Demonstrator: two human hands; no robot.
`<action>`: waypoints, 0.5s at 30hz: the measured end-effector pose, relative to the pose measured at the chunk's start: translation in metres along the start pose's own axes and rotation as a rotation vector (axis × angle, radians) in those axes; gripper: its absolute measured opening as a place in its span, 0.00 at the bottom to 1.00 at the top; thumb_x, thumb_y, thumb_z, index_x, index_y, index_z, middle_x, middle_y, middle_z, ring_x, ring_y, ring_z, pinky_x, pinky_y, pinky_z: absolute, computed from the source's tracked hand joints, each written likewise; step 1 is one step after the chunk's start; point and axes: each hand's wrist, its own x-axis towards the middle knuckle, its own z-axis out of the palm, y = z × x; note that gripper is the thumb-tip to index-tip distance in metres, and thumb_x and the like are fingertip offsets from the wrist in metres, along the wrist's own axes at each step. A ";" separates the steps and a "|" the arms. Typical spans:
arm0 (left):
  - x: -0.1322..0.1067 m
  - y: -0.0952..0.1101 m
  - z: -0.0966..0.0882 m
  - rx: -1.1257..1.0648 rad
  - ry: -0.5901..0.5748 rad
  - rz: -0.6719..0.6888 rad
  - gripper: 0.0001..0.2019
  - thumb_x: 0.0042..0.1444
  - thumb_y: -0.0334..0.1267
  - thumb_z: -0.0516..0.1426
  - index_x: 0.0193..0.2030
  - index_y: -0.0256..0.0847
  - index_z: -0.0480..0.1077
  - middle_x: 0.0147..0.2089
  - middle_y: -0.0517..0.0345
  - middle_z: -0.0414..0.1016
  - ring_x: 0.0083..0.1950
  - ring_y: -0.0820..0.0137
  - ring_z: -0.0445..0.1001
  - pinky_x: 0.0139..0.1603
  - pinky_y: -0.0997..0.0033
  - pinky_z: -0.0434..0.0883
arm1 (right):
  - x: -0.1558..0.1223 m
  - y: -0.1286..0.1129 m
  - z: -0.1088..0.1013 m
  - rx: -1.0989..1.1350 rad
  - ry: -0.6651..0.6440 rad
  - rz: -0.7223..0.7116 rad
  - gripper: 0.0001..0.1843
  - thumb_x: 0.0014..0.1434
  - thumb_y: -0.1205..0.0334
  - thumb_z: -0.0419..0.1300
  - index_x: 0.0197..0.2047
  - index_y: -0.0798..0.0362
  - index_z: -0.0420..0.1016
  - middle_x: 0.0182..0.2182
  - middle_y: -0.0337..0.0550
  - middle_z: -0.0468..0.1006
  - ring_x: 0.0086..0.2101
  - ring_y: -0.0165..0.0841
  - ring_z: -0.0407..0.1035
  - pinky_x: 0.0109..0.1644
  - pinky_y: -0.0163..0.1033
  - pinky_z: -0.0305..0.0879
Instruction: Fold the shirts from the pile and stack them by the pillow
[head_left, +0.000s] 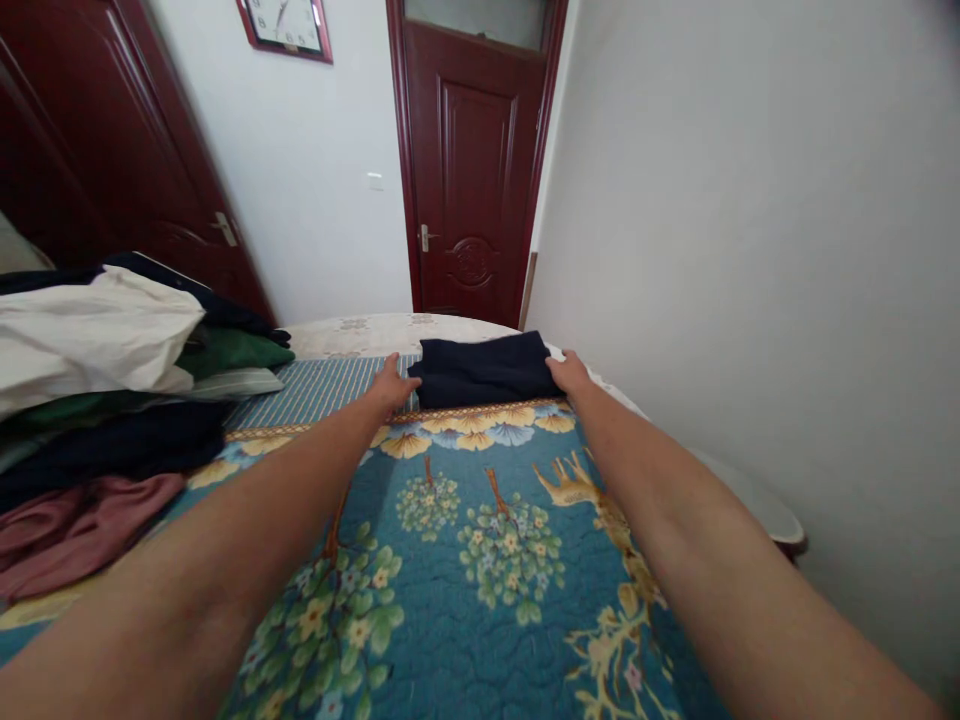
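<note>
At the lower edge, both forearms are cut off by the picture, the left forearm (217, 560) and the right forearm (697, 510) being stretched forward. Beneath them a blue quilt (442, 620) is spread, printed with trees and flowers; its near edge is cut off, and an animal printed at the right is partly covered by the right forearm. At the left, a pink garment (90, 520) is cut off by the picture's side. Beyond it, dark, green and white clothes (97, 325) are heaped, so overlapped that single pieces are hard to tell apart.

Farther on, a folded dark cloth (484, 370) is laid between the hands, at the quilt's far border; its folds are nearly lost in its dark colour. By the left hand (395, 385) its left end is met at the thumb; thumb and forefinger are spread apart, the other fingers mostly hidden. Its right end is touched by the right hand (568, 373), but whether it is pinched cannot be told, since the fingertips are unclear.

A striped cloth (322, 388) is partly covered by the heap and the left hand. Behind it a pale patterned cover (360, 335) is seen. At the far wall, a closed door (476, 150) and a clock (289, 22) are cut off at the top.
</note>
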 end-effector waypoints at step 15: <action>-0.061 0.003 0.026 0.883 -0.161 0.481 0.16 0.62 0.38 0.56 0.53 0.46 0.80 0.59 0.47 0.74 0.58 0.53 0.72 0.58 0.55 0.71 | -0.088 0.024 0.018 -0.622 -0.046 -0.635 0.27 0.60 0.65 0.56 0.63 0.53 0.73 0.62 0.54 0.72 0.63 0.46 0.59 0.70 0.55 0.46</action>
